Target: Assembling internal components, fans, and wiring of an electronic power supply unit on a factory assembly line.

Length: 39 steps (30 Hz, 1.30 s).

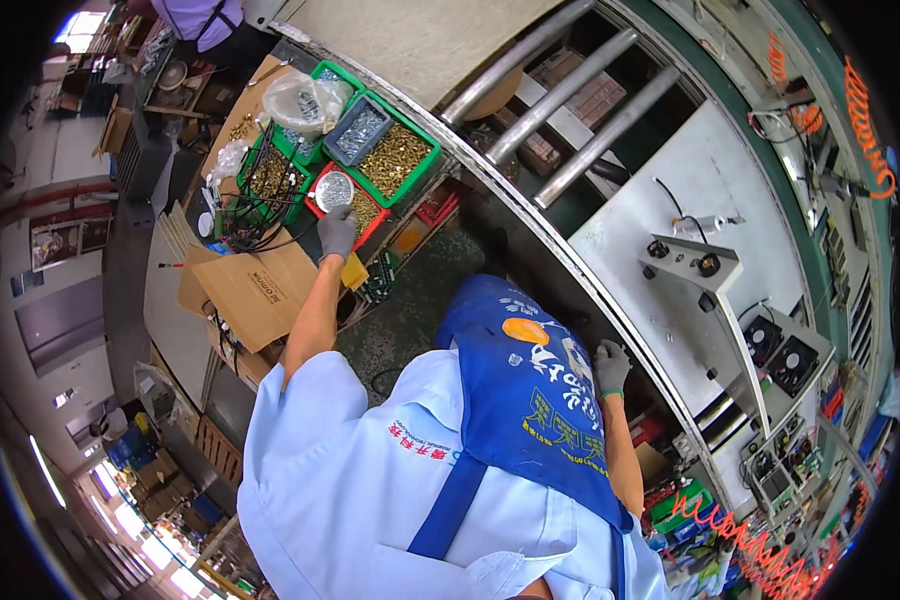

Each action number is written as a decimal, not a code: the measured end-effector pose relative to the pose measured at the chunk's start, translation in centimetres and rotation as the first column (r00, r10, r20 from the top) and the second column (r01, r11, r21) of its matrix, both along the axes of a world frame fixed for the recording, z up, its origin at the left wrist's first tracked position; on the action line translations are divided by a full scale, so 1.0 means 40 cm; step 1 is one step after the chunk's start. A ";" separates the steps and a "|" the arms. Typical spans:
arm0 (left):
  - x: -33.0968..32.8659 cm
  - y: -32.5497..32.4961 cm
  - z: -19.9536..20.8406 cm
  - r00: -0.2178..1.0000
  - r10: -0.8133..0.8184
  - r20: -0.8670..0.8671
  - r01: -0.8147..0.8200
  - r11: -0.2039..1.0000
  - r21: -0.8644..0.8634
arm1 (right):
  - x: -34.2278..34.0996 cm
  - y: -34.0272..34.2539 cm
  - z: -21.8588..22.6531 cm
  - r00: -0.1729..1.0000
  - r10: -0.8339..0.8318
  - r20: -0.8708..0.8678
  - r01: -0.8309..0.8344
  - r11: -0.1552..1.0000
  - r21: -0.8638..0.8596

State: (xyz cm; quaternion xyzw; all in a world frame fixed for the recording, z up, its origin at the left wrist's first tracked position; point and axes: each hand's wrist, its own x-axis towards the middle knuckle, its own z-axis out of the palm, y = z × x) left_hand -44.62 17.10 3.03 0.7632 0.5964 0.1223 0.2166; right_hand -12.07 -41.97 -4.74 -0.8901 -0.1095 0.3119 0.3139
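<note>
The left arm stretches forward, its gloved hand at the near rim of a round dish; whether it grips, I cannot tell. The dish sits over a red bin, face up, equally wide every way. The right hand points forward beside the apron, its grip unclear.

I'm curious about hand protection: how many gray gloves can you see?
2: one on the left hand, by the red bin; one on the right hand, beside the blue apron. Others may be hidden.
</note>
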 end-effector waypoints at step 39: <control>1.195 -1.419 -0.276 0.280 -0.918 0.279 0.927 0.184 -0.325 | 0.325 -0.377 -0.077 0.802 -0.540 0.255 0.537 0.839 0.086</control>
